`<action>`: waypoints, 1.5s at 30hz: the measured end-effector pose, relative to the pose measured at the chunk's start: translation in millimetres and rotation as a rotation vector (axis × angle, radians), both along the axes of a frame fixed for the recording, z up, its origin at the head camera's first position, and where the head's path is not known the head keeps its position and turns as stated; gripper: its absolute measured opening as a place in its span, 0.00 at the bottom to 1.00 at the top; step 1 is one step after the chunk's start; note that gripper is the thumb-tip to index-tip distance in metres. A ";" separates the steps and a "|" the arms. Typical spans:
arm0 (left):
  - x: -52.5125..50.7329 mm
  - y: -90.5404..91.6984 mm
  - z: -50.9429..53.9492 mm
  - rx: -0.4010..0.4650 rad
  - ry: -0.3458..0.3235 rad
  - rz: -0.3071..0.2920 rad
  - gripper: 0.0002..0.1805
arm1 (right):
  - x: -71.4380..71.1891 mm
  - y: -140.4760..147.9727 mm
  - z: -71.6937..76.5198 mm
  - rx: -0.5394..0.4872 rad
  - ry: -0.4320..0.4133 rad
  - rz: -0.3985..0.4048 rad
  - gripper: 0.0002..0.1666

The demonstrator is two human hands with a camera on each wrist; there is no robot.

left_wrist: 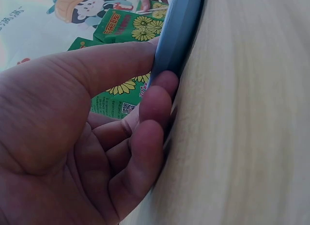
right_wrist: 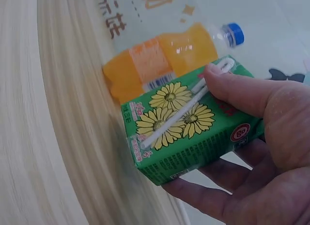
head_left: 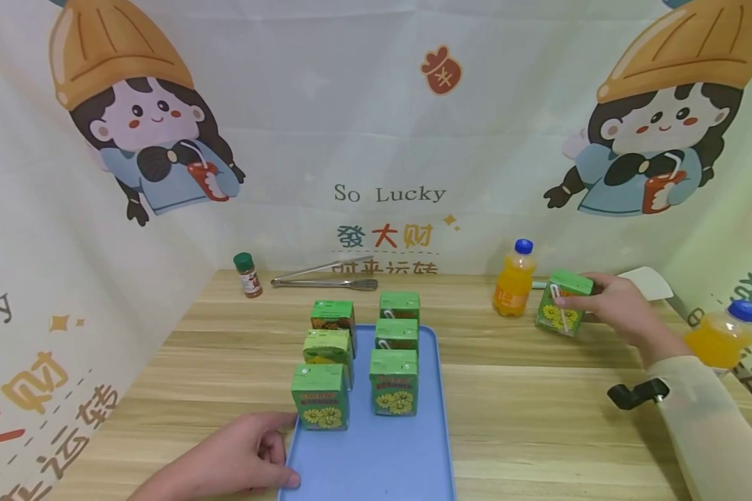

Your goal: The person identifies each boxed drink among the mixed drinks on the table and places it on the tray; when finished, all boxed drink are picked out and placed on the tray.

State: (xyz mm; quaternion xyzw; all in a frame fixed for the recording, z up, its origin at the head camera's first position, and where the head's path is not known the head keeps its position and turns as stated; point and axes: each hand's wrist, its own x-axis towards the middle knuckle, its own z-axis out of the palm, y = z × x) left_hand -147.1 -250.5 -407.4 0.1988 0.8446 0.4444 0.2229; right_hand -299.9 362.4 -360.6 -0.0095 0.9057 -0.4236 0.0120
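Note:
My right hand (head_left: pixel 617 306) grips a green drink carton (head_left: pixel 564 304) with yellow flowers at the back right of the table. In the right wrist view the thumb lies across its front, over a white straw (right_wrist: pixel 186 108), with fingers curled beneath. A blue tray (head_left: pixel 401 459) holds two rows of three cartons, such as the front-left carton (head_left: pixel 321 396) and front-right carton (head_left: pixel 394 383). At the tray's left edge, my left hand (head_left: pixel 238 449) holds the rim (left_wrist: pixel 177 36) between thumb and curled fingers, close to the front-left carton.
An orange drink bottle (head_left: pixel 514 282) stands left of the held carton; another orange bottle (head_left: pixel 723 337) is beyond my right forearm. A white spatula-like blade (head_left: pixel 650 284) lies behind the hand. Metal tongs (head_left: pixel 326 282) and a green-capped jar (head_left: pixel 248 276) are at the back left.

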 end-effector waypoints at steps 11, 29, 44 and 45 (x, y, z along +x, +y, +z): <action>0.9 0.4 -0.3 0.013 0.009 0.002 0.53 | 2.2 -19.7 6.2 -0.056 0.036 0.070 0.40; 0.7 -1.0 1.7 0.013 -0.035 0.010 0.53 | 20.8 -74.5 17.2 -0.189 0.046 0.231 0.35; -0.1 -1.2 1.6 0.017 -0.042 -0.002 0.52 | 48.9 -118.1 12.7 -0.225 0.047 0.344 0.29; -0.2 -1.2 1.6 0.016 -0.042 -0.003 0.52 | 51.0 -120.3 12.6 -0.227 0.048 0.352 0.29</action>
